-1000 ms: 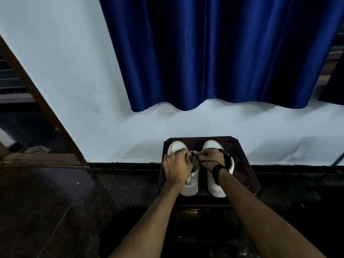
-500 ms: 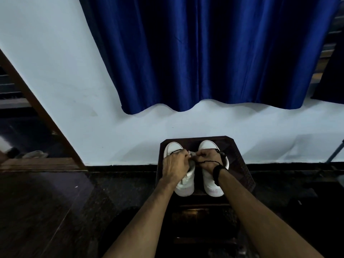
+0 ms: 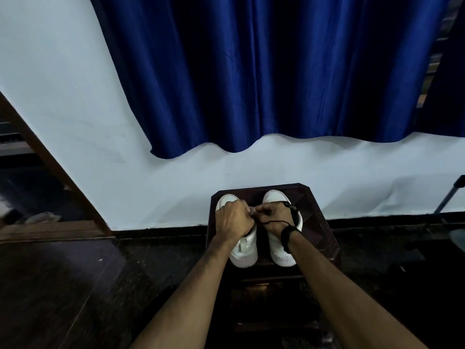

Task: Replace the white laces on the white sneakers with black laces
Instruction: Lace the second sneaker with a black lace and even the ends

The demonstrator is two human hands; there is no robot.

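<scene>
Two white sneakers stand side by side on a dark wooden stool (image 3: pixel 324 222), toes toward the wall. My left hand (image 3: pixel 232 219) lies over the left sneaker (image 3: pixel 242 253) with its fingers curled. My right hand (image 3: pixel 273 216) lies over the right sneaker (image 3: pixel 281 255), fingers curled too. The fingertips of both hands meet between the shoes and pinch a small pale lace end (image 3: pixel 252 210). A thin black lace (image 3: pixel 273 221) runs across the back of my right hand. The lacing of both shoes is hidden under my hands.
A white wall (image 3: pixel 156 187) rises right behind the stool, with a blue curtain (image 3: pixel 264 71) hanging above. Dark floor (image 3: pixel 63 298) surrounds the stool. A wooden door frame (image 3: pixel 50 162) slants at left. A thin metal leg (image 3: pixel 450 197) shows at far right.
The camera view shifted slightly. My hands stay on the sneakers and have drawn a little closer together, fingertips now touching between the shoes.
</scene>
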